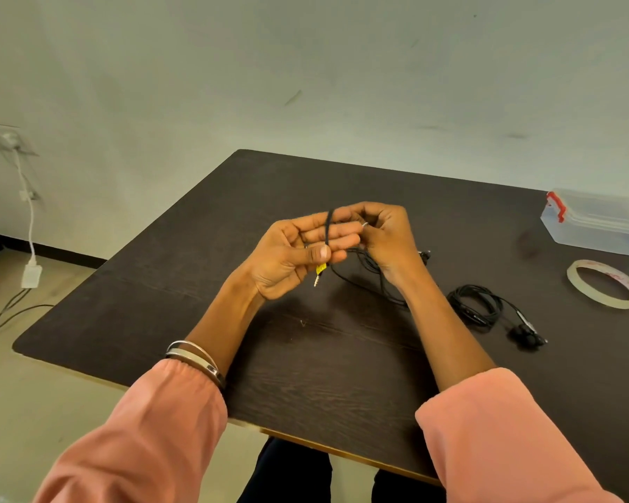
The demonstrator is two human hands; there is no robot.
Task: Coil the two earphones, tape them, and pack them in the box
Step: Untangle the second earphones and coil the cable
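Cord (328, 226) is running up across the left hand (291, 255), lying over the outstretched fingers (336, 234), with the thumb pressing it against them near the yellow-banded plug (319, 273), which is hanging just below the thumb. The right hand (385, 237) is meeting the left at the fingertips, its fingers curled and pinching the same cord at the top of the loop; a ring is showing on one finger. From there the cord is trailing down behind the right wrist onto the table (233, 219), where its slack is lying in loose loops partly hidden by the forearm, so its earbud end is hard to make out. A second earphone (487, 306) is lying on the table to the right of the right forearm, apart from both hands, loosely bundled with its buds toward the near right. Farther right, a tape roll (605, 283) is lying flat, and beyond it a clear box (596, 221) with red clasps is sitting at the table's far right, cut off by the frame edge. Pink sleeves are covering both forearms, and bangles (193, 353) are sitting on the left wrist.
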